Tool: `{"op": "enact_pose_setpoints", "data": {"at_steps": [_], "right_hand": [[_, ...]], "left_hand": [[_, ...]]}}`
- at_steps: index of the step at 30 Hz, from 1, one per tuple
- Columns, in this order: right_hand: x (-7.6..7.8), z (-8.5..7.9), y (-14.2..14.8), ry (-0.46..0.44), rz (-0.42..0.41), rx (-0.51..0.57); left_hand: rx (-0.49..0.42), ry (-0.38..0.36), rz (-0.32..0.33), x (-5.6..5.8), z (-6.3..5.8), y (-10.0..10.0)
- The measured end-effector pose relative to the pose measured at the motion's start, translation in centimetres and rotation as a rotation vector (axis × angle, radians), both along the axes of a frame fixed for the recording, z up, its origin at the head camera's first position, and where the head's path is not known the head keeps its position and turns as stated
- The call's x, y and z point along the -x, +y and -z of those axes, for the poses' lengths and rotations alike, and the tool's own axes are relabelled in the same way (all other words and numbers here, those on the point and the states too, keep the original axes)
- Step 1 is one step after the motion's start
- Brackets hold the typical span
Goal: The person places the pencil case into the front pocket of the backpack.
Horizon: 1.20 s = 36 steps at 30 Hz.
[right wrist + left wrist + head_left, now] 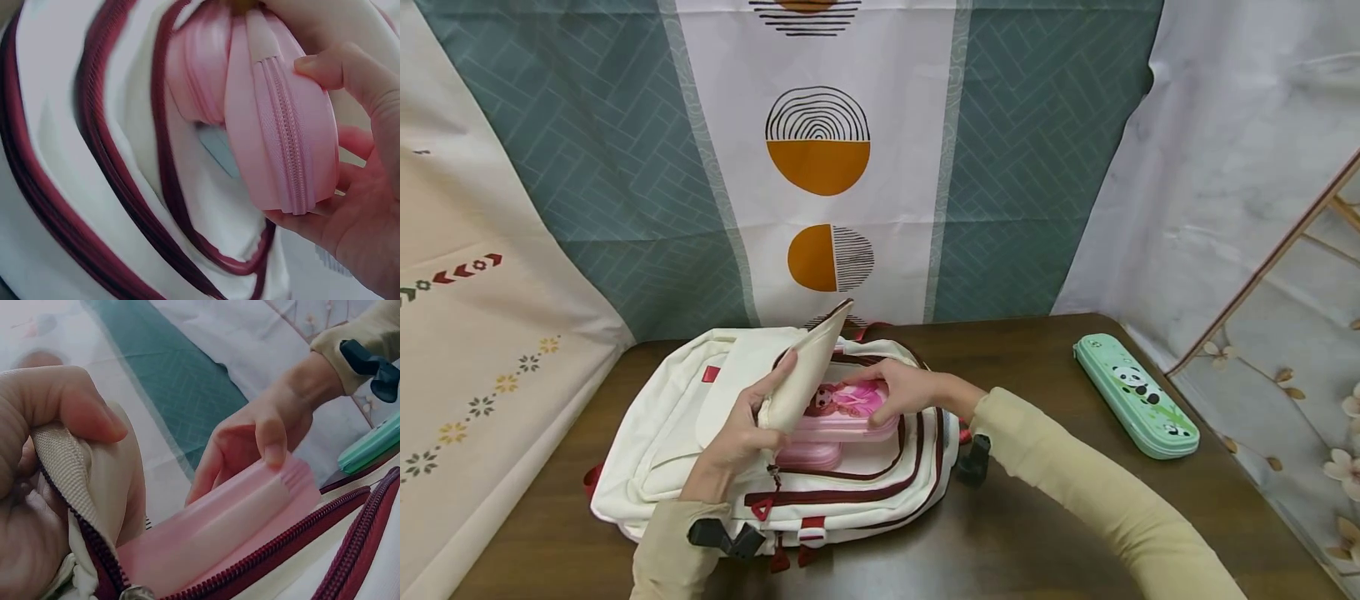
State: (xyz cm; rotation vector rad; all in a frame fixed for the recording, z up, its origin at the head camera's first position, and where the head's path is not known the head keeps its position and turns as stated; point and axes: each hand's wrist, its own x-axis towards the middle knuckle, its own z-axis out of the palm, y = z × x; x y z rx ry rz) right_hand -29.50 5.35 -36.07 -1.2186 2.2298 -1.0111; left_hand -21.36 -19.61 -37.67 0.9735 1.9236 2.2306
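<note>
A white backpack (662, 425) with dark red zippers lies on the brown table, its front pocket unzipped. My left hand (741, 433) grips the pocket's flap (808, 367) and holds it up; in the left wrist view the thumb presses over the flap's edge (62, 450). With my right hand (910, 387) I hold a pink zippered pencil case (850, 408) with a doll picture on top, at the pocket's opening. The right wrist view shows thumb and fingers around the end of that case (306, 144). Beneath it, a second pink case (808, 455) sits inside the pocket.
A green pencil case (1138, 396) with pandas lies at the table's right side. Red zipper pulls (762, 508) hang from the backpack's near side. Patterned cloth (1037, 167) hangs behind the table, with more cloth at both sides.
</note>
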Motion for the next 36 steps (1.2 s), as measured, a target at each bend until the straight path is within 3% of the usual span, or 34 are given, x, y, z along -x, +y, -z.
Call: {"op": "enact_pose_setpoints", "data": {"at_steps": [7, 11, 15, 22, 26, 30, 36], "right_hand": [[-0.9, 0.9, -1.8, 0.034, 0.015, 0.020], [-1.2, 1.2, -2.0, 0.030, 0.046, 0.014], [-1.3, 1.6, -1.7, 0.014, 0.071, 0.014], [-1.3, 2.2, -0.6, 0.022, 0.130, -0.010], [-1.4, 2.6, 0.1, -0.020, 0.168, -0.011], [-1.5, 3.5, 0.4, -0.070, 0.195, 0.078], [-1.7, 3.9, 0.3, -0.113, 0.194, 0.173]], "left_hand": [[-0.046, -0.017, -0.002, 0.0, 0.4, 0.1], [-0.036, -0.028, -0.048, -0.3, 0.5, 0.1], [0.020, -0.044, -0.191, -1.1, 0.5, 0.5], [0.249, -0.048, -0.536, -3.7, -0.3, 1.2], [0.248, -0.091, -0.648, -4.8, -0.1, 1.5], [0.101, -0.131, -0.629, -5.1, 0.7, 1.8], [-0.138, -0.191, -0.412, -4.7, 1.4, 1.4]]}}
